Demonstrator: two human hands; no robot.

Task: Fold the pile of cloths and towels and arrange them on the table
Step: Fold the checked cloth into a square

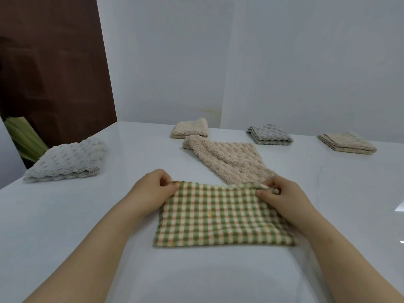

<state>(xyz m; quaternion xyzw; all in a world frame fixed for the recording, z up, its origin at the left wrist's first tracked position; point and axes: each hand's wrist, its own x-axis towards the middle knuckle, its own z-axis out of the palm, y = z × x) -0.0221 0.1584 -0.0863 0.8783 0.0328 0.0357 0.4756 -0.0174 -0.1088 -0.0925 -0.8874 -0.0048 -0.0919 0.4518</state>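
Left hand (pixel 153 191), right hand (pixel 282 195) each pinch far corners of checked cloth (pixel 220 217) on table (pixel 65 226).

A green checked cloth (pixel 223 215) lies flat; just behind it, a nubbly beige towel (pixel 231 160) sprawls unfolded.

You had a glossy, smooth white table (pixel 65 226) before you; the checked cloth (pixel 218 215) looked thin, flat-woven and matt, the beige towel (pixel 229 158) and pale grey towel (pixel 65 158) thick, bubbled plush.
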